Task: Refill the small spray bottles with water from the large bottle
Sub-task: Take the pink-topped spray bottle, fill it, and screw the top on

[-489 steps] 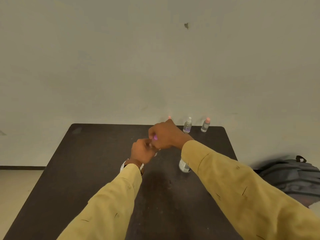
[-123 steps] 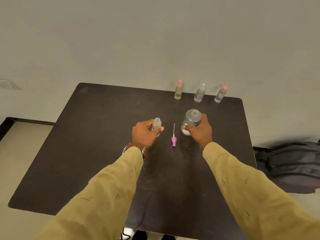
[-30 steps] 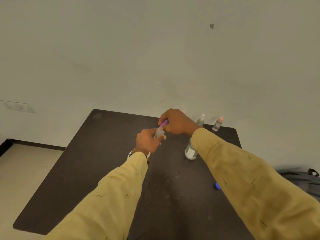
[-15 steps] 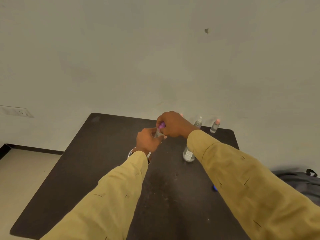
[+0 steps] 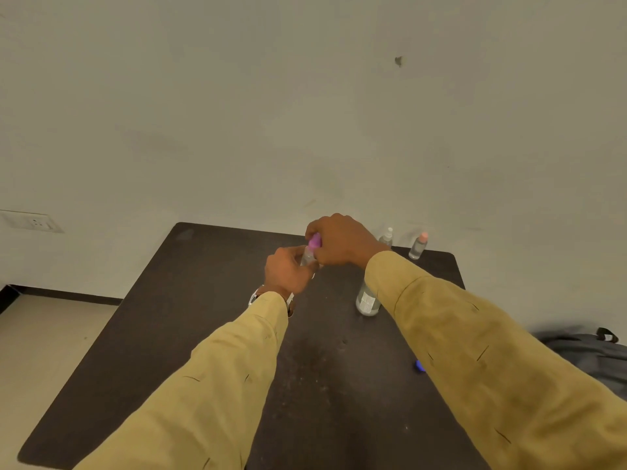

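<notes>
Support is given to the small spray bottle (image 5: 308, 258) by the left hand (image 5: 288, 274), curled round its clear body above the worktop (image 5: 163, 334), presumably so that it is kept from turning. The purple spray head (image 5: 315, 239) is pinched at the neck by the right hand (image 5: 342, 242), judged to be for screwing on. The large bottle (image 5: 368, 301) is stood upright beside the right sleeve; its top is hidden.

A small clear spray bottle (image 5: 308, 256) with a purple top (image 5: 315, 241) is held above the table (image 5: 203, 300), the big bottle (image 5: 367, 301) stands to its right, and a white-top bottle (image 5: 386, 238) and a pink-top bottle (image 5: 418, 247) stand at the back.
</notes>
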